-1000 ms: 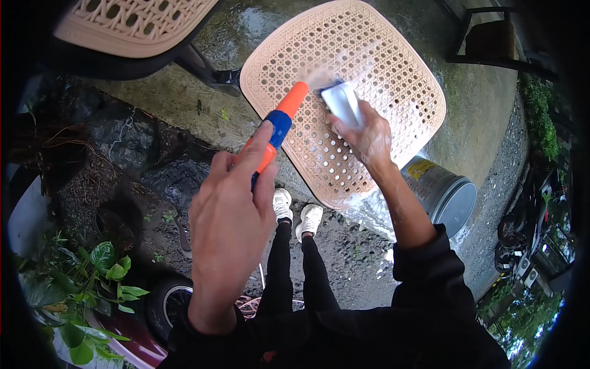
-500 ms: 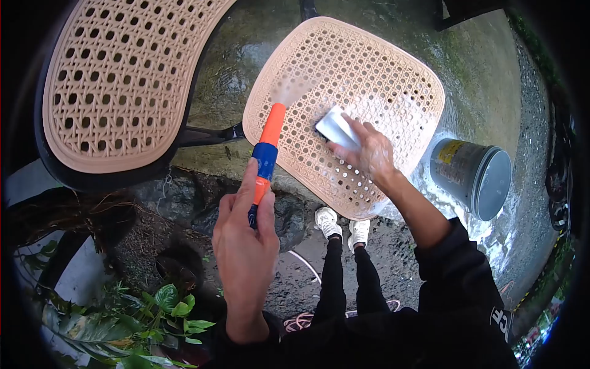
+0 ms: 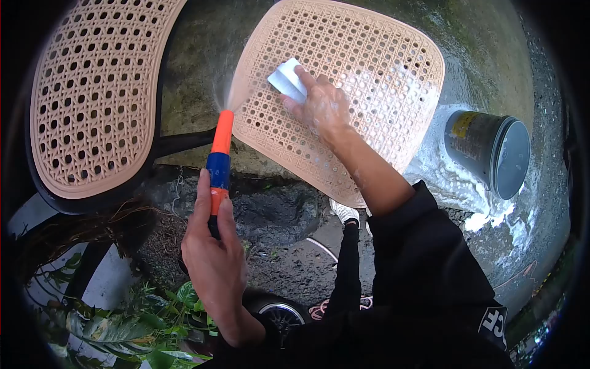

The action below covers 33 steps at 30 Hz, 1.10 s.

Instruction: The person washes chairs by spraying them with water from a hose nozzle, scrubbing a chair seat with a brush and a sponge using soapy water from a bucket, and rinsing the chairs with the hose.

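Observation:
My left hand (image 3: 215,258) is wrapped around an orange and blue hose nozzle (image 3: 219,161), which sprays water up at the left edge of a tan, cane-patterned chair seat (image 3: 362,43). In my right hand (image 3: 322,104) is a scrub brush (image 3: 287,80) with a pale, shiny back, pressed to the left-middle part of the seat; its bristles are hidden beneath it. White suds cover the right part of the seat, and some foam clings to my right hand.
A matching chair backrest (image 3: 92,92) with a dark frame stands at the left. On the wet, foamy ground at the right is a grey lidded bucket (image 3: 476,144). Leafy plants (image 3: 141,320) fill the lower left, and a pinkish hose (image 3: 326,307) lies near my feet.
My right hand has slid the brush up and left across the seat. My left hand has moved the nozzle left, so the spray now meets the seat's left edge.

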Tool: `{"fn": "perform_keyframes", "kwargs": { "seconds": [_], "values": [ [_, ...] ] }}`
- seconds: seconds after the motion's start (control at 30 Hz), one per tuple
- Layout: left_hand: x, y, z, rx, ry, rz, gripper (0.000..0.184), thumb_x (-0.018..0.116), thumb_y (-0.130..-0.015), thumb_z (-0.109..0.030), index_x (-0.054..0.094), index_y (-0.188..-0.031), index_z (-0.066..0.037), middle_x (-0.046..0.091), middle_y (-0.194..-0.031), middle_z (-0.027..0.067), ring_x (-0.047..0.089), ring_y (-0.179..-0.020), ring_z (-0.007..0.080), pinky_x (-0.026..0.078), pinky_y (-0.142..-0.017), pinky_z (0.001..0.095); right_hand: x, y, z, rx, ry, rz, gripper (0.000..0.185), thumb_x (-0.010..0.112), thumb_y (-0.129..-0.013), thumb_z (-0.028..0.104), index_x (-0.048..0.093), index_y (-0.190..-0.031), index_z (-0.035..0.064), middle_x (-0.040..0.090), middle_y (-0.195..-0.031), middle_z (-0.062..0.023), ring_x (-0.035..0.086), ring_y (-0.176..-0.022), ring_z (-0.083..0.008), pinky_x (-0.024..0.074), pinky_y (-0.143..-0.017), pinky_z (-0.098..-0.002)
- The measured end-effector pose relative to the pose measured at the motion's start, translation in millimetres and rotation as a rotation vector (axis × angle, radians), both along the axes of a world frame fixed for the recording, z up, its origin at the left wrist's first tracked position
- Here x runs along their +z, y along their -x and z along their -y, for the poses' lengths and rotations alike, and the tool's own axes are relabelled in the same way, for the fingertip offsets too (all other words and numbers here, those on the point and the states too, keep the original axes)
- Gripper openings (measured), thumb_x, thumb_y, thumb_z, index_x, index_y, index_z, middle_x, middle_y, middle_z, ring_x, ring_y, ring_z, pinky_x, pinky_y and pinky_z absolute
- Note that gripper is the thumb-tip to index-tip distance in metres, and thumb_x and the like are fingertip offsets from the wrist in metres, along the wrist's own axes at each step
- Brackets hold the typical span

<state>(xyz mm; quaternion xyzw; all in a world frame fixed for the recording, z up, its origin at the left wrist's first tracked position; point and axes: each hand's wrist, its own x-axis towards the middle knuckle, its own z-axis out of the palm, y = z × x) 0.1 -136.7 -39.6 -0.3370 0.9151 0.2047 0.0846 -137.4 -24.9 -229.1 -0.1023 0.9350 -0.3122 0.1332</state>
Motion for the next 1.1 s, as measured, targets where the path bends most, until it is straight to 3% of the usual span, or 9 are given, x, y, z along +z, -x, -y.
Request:
{"fn": "perform_keyframes", "kwargs": {
  "seconds": [0.17, 0.43, 0.53, 0.7, 0.87, 0.93, 0.97, 1.03, 1.1],
  "values": [
    [6.6, -2.0, 2.7, 0.107, -0.010, 0.000, 0.037, 0.049, -0.093, -0.021, 0.049, -0.129, -0.011, 0.064, -0.091, 0.0216, 0.062, -0.065, 0.0237, 0.047, -0.061, 0.0359, -5.0, -30.2, -48.8, 0.394, -0.110, -0.253, 0.065, 0.065, -0.075, 0.050, 0.050, -0.129, 0.0168, 0.062, -0.088, -0.0193, 0.065, -0.065, -0.0265, 0.0545, -0.054, -0.0387],
    [2.9, -13.6, 6.5, 0.125, 0.000, -0.076, 0.038, 0.051, -0.092, -0.020, 0.050, -0.128, -0.007, 0.064, -0.098, 0.0209, 0.064, -0.078, 0.0203, 0.048, -0.069, 0.0327, -7.1, -5.1, 44.3, 0.026, 0.010, -0.219, 0.061, 0.069, -0.074, 0.044, 0.054, -0.125, 0.0149, 0.065, -0.085, -0.0174, 0.064, -0.069, -0.0232, 0.0554, -0.060, -0.0360],
    [9.7, -13.1, 5.3, 0.168, -0.024, -0.059, 0.037, 0.051, -0.092, -0.018, 0.050, -0.127, -0.006, 0.063, -0.103, 0.0208, 0.064, -0.086, 0.0208, 0.047, -0.073, 0.0315, 2.6, 9.6, 29.9, 0.600, 0.077, -0.037, 0.062, 0.071, -0.072, 0.044, 0.055, -0.124, 0.0140, 0.066, -0.088, -0.0166, 0.065, -0.075, -0.0236, 0.0552, -0.065, -0.0359],
    [11.7, -16.7, 2.9, 0.142, -0.039, -0.110, 0.037, 0.051, -0.091, -0.014, 0.050, -0.127, -0.005, 0.063, -0.100, 0.0209, 0.064, -0.082, 0.0220, 0.048, -0.070, 0.0314, 11.6, -6.5, 72.0, 0.288, -0.086, -0.068, 0.064, 0.066, -0.075, 0.047, 0.048, -0.130, 0.0185, 0.063, -0.096, -0.0185, 0.064, -0.075, -0.0253, 0.0545, -0.068, -0.0392],
    [6.0, -14.8, -27.8, -0.065, -0.097, -0.167, 0.040, 0.055, -0.088, -0.012, 0.050, -0.127, -0.007, 0.061, -0.082, 0.0167, 0.062, -0.069, 0.0250, 0.048, -0.063, 0.0346, -3.9, 51.5, 32.9, 0.511, -0.265, -0.206, 0.059, 0.056, -0.083, 0.047, 0.043, -0.131, 0.0146, 0.060, -0.100, -0.0185, 0.063, -0.087, -0.0254, 0.0515, -0.075, -0.0392],
    [5.6, -15.4, -36.5, -0.117, -0.097, -0.142, 0.041, 0.057, -0.087, -0.012, 0.050, -0.128, -0.008, 0.058, -0.075, 0.0149, 0.059, -0.064, 0.0267, 0.048, -0.058, 0.0367, 3.0, 93.5, -0.2, 0.197, -0.210, -0.135, 0.060, 0.058, -0.082, 0.048, 0.042, -0.133, 0.0200, 0.062, -0.100, -0.0159, 0.064, -0.086, -0.0219, 0.0524, -0.076, -0.0378],
    [6.3, -15.5, -39.5, -0.134, -0.094, -0.157, 0.042, 0.057, -0.087, -0.012, 0.050, -0.128, -0.009, 0.057, -0.074, 0.0145, 0.059, -0.063, 0.0274, 0.047, -0.057, 0.0376, -1.2, 105.8, -17.2, 0.038, -0.214, -0.218, 0.059, 0.064, -0.079, 0.042, 0.046, -0.131, 0.0216, 0.065, -0.096, -0.0145, 0.064, -0.074, -0.0169, 0.0531, -0.053, -0.0233],
    [16.8, -12.2, -43.3, -0.132, -0.108, -0.087, 0.042, 0.057, -0.087, -0.014, 0.050, -0.128, -0.010, 0.057, -0.074, 0.0149, 0.059, -0.062, 0.0287, 0.047, -0.056, 0.0378, -3.7, 112.0, -32.2, -0.022, -0.185, -0.283, 0.060, 0.065, -0.078, 0.043, 0.046, -0.131, 0.0211, 0.067, -0.094, -0.0129, 0.064, -0.068, -0.0131, 0.0515, -0.049, -0.0226],
    [20.2, -10.8, -45.8, -0.115, -0.081, -0.068, 0.042, 0.057, -0.087, -0.015, 0.049, -0.128, -0.010, 0.057, -0.074, 0.0151, 0.058, -0.063, 0.0302, 0.047, -0.056, 0.0385, 5.6, 96.7, -31.5, -0.161, -0.136, 0.004, 0.057, 0.060, -0.081, 0.045, 0.047, -0.131, 0.0194, 0.063, -0.102, -0.0148, 0.065, -0.084, -0.0207, 0.0519, -0.078, -0.0359]
  ]
}}
